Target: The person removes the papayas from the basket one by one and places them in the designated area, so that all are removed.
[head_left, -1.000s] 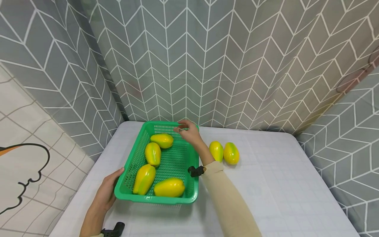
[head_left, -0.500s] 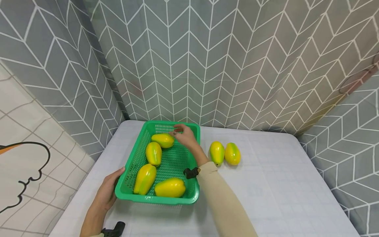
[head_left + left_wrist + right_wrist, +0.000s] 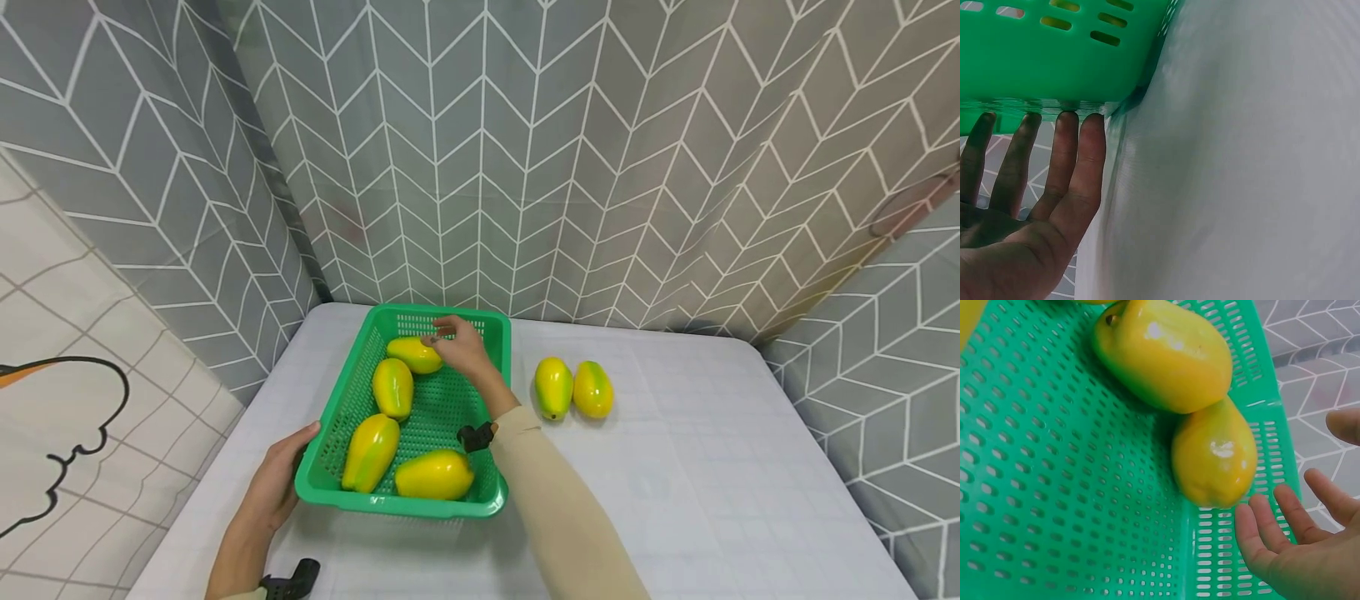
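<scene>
Papaya (image 3: 412,357) at the far end of the green basket (image 3: 441,408) is the fruit nearest the right hand (image 3: 463,350), lying just left of it with its long axis mostly crosswise, narrow end pointing left and broad end turned toward the fingers. Reading from the left, the left hand (image 3: 277,475) is at the basket's near left corner, fingers extended, their tips against the outer wall; it is well apart from the far fruit, so the right is plainly the nearer hand. Along the basket's left side lie a large papaya (image 3: 371,452) near the front, its long axis running away from the person, and a smaller papaya (image 3: 393,388) beyond it, just short of the far one. Another papaya (image 3: 435,475) lies crosswise by the front wall. Over the basket's far right part, the right hand holds nothing, its fingers loosely bent and spread, thumb apart; whether a fingertip touches the far fruit's broad end cannot be told. Right of the basket, on the white-covered counter (image 3: 697,467), a greenish-yellow papaya (image 3: 553,388) and a green-streaked papaya (image 3: 593,390) lie side by side, both pointing roughly away from the person.
</scene>
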Motion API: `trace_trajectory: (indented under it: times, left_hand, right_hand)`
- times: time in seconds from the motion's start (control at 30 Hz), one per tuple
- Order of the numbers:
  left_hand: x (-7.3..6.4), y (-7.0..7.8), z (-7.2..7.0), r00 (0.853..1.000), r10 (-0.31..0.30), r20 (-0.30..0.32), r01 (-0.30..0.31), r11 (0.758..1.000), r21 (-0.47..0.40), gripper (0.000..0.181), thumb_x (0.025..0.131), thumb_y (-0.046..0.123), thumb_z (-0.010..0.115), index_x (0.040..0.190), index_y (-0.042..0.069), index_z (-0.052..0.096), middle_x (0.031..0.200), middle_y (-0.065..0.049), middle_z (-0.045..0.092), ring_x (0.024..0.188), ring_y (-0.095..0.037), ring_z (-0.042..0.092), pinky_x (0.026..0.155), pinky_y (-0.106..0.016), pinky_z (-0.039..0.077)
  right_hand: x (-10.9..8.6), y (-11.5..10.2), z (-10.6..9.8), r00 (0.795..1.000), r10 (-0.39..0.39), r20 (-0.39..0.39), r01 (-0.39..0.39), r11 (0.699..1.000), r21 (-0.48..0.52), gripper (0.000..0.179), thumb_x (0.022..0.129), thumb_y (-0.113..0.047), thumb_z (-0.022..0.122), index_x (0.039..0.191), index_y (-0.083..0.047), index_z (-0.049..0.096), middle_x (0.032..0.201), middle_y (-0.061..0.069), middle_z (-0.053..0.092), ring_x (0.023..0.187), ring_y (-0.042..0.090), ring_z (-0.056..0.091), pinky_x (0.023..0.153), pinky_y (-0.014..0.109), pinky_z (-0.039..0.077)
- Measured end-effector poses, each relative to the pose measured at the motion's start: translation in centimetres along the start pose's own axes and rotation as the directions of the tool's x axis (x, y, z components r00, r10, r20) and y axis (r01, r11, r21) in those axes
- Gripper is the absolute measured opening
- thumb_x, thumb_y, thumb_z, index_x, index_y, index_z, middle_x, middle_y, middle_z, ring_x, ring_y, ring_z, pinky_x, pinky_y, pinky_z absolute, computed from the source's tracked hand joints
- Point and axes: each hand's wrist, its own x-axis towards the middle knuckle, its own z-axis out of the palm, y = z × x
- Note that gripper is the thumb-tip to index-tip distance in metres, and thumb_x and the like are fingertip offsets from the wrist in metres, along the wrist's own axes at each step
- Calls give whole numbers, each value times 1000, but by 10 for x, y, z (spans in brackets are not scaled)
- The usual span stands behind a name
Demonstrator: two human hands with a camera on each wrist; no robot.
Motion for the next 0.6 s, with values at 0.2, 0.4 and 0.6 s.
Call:
trace_trajectory:
  times: [0.2,0.4,0.6]
  left_hand:
    - [0,0,0,1000,-5,-5,5,1000,7,39,113,49,45,119,22,72,106,12,71,97,-2,69,85,-21,62]
    - [0,1,0,1000,-6,4,6,1000,12,41,113,50,44,122,20,71,109,13,70,100,-1,68,87,-21,62]
    - [-1,1,1,1000,-11,2,11,1000,3,41,113,49,44,123,20,72,109,13,71,101,-1,68,87,-21,62]
  right_hand:
    - [2,3,0,1000,3,-4,-3,1000,7,48,102,-27,69,145,-7,61,147,20,61,134,39,59,108,55,54]
    - [3,5,0,1000,16,9,-16,1000,3,52,99,-24,73,146,-6,59,151,22,57,138,42,56,110,56,53]
    - [6,8,0,998,42,37,-41,999,-20,57,96,-21,76,148,-8,58,155,21,54,141,43,54,112,56,52]
